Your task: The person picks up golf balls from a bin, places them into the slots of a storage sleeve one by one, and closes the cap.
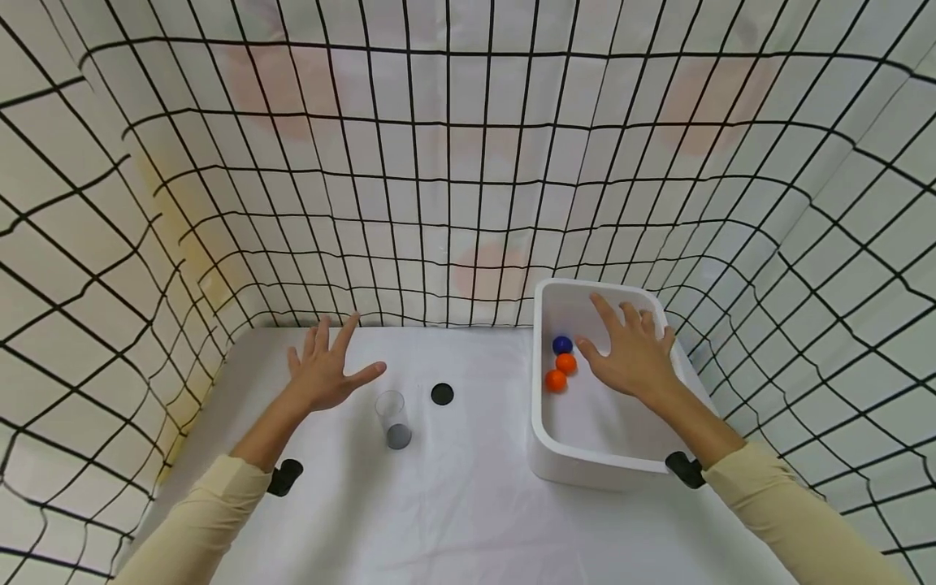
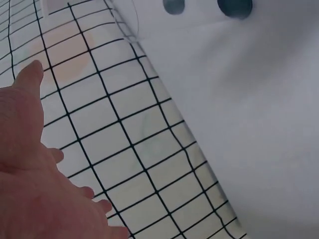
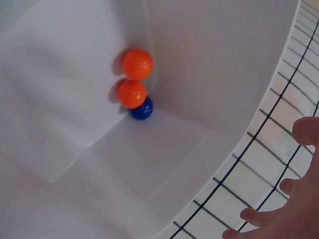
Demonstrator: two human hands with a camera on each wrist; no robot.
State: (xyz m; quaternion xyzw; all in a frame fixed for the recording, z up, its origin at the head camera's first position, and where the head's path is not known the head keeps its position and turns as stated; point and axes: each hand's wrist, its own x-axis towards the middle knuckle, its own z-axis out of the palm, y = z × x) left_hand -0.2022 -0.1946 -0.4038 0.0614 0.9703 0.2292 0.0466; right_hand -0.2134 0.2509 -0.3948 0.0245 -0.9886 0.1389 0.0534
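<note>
My right hand hovers open over a white tub, fingers spread, just right of three small balls inside it. Two orange balls lie against the tub's left wall with a blue ball beyond them. My left hand is open with spread fingers above the white table, at the far left. A clear plastic cup stands upright just right of that hand. A black round lid lies flat beside the cup.
A white cloth covers the table. Walls of white sheeting with a black grid net close in the back and both sides. The tub stands at the right, close to the net.
</note>
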